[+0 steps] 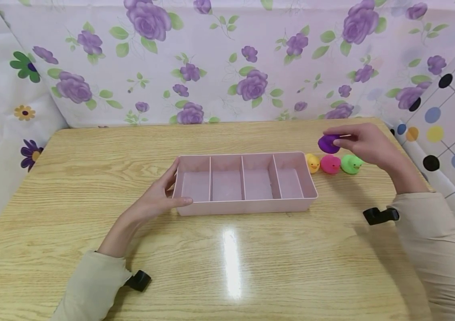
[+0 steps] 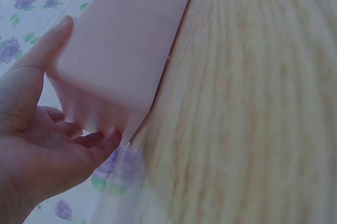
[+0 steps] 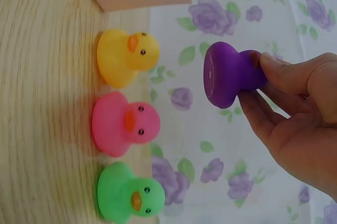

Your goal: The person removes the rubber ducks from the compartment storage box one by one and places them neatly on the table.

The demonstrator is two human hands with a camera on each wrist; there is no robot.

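A pale pink storage box [image 1: 245, 207] with upright dividers stands in the middle of the table. My left hand [image 1: 156, 196] grips its left end, thumb along the front wall and fingers at the end wall; the left wrist view shows this hand [image 2: 58, 140] against the box [image 2: 121, 40]. Between the thumb and fingers of my right hand [image 1: 366, 141] is a purple rubber duck [image 1: 328, 144], raised off the table with its flat base showing in the right wrist view. Beneath it sit a yellow duck [image 3: 124, 58], a pink duck [image 3: 124, 124] and a green duck [image 3: 129, 192].
The three ducks stand in a row just right of the box on the wooden table [image 1: 91, 178]. A flowered cloth [image 1: 219, 58] hangs behind the table, and a dotted cloth [image 1: 452, 133] borders the right side. Bright glare lies on the wood in front of the box.
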